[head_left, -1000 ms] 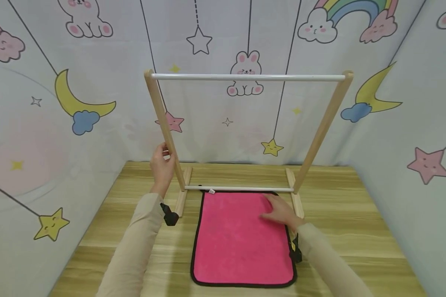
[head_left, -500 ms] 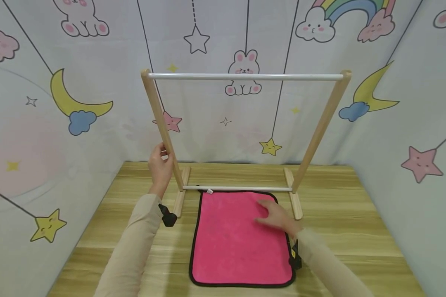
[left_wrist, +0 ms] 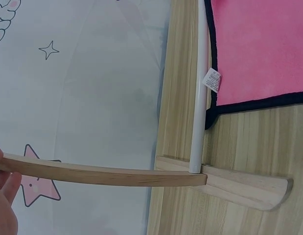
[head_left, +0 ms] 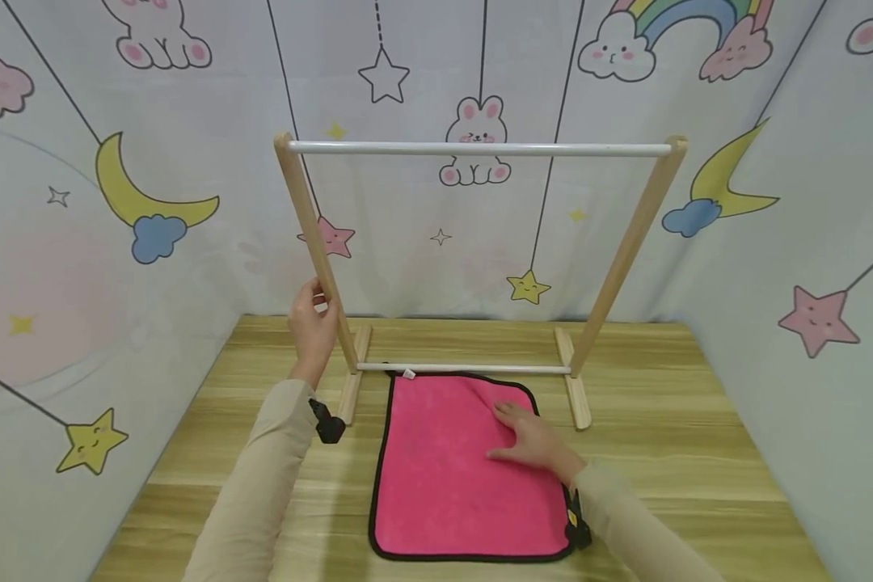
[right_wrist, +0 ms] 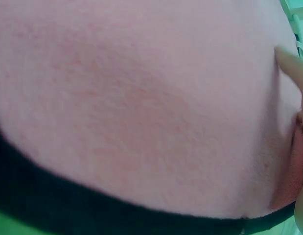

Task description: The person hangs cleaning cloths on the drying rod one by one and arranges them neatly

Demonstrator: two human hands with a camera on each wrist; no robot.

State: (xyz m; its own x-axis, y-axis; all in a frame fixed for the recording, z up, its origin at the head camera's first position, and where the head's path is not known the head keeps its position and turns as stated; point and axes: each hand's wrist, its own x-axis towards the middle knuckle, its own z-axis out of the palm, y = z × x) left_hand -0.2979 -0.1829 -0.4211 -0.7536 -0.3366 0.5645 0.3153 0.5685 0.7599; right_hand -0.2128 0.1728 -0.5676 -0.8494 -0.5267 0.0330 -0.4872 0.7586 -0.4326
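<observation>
My left hand (head_left: 313,327) grips the left wooden post of a rack (head_left: 309,222) with a white top bar. In the left wrist view, part of the left hand (left_wrist: 4,200) shows at the edge, round that post (left_wrist: 102,175). A pink cloth with black edging (head_left: 444,485) lies flat on the table, its far edge by the rack's lower white bar. My right hand (head_left: 534,440) rests on the cloth's right side, thumb and fingers spread apart. A crease runs from its fingertips toward the far edge. The right wrist view shows mostly blurred cloth (right_wrist: 141,112) and a finger.
The wood-grain table (head_left: 669,453) is bounded by white curtains (head_left: 407,259) printed with stars, moons and rabbits. Each rack post stands on a wooden foot, such as the right one (head_left: 578,396). A small white tag (left_wrist: 212,80) sits at the cloth's far left corner.
My right hand has slid toward me and slightly left over the cloth. The far right corner has shifted nearer and a crease has appeared. My left hand keeps its grip on the post.
</observation>
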